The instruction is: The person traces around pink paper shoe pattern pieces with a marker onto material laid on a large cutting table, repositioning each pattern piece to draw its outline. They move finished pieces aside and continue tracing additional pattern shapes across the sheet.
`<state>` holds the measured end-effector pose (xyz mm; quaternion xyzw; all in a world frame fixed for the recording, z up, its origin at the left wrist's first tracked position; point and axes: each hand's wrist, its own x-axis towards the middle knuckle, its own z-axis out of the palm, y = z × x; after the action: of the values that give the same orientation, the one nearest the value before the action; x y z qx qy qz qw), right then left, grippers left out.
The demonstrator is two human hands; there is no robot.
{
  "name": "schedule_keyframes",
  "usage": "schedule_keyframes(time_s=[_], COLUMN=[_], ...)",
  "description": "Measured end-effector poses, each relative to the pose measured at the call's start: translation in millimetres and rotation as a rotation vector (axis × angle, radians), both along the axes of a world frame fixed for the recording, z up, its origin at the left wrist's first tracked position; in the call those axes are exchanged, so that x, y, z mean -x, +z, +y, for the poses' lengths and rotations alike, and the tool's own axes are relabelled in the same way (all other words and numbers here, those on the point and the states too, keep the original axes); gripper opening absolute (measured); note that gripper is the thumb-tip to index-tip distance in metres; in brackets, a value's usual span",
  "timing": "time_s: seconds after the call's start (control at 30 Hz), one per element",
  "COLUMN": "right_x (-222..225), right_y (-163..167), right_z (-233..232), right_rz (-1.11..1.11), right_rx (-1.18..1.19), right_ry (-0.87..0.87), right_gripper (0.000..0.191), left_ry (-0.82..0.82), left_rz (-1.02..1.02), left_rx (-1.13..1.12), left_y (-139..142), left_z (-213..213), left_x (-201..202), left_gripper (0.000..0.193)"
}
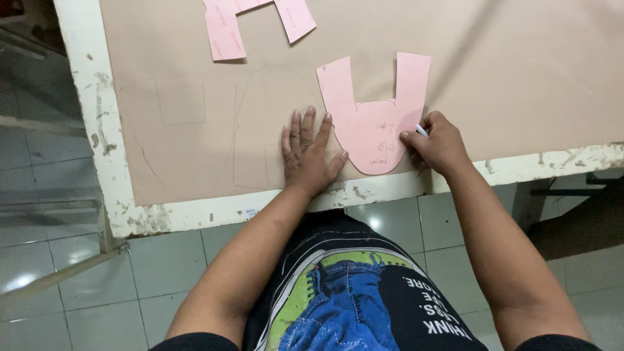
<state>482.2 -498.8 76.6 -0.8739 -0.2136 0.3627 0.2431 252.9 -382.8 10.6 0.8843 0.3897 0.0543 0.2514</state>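
A pink U-shaped paper template (376,123) lies on a tan sheet of material (364,58) near the table's front edge. My left hand (309,153) rests flat on the sheet with fingers spread, its thumb and forefinger touching the template's left side. My right hand (437,142) is closed around a white pen (422,130), whose tip meets the template's right edge. Faint traced outlines (195,140) of the same shape show on the sheet to the left of my left hand.
Another pink template (257,25) lies at the top of the sheet. The table's chipped white edge (214,211) runs along the front and left side. Below are grey floor tiles (78,286) and my lap in a printed dark shirt.
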Motion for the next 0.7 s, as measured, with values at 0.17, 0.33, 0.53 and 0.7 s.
schedule_keyframes(time_s=[0.17, 0.33, 0.53, 0.7], right_x=[0, -8, -27, -26], right_y=[-2, -9, -21, -21], right_z=[3, 3, 9, 9], right_rz=[0.014, 0.027, -0.229, -0.509], right_rx=[-0.043, -0.029, 0.174, -0.023], right_ry=[-0.002, 0.006, 0.254, 0.497], right_gripper=[0.03, 0.031, 0.044, 0.038], left_ry=[-0.013, -0.014, -0.07, -0.378], left_rz=[0.026, 0.048, 0.137, 0.141], left_rx=[0.052, 0.047, 0.212, -0.133], left_y=[0, 11, 31, 15], left_z=[4, 7, 2, -24], left_x=[0, -4, -19, -45], left_gripper=[0.096, 0.098, 0.057, 0.028])
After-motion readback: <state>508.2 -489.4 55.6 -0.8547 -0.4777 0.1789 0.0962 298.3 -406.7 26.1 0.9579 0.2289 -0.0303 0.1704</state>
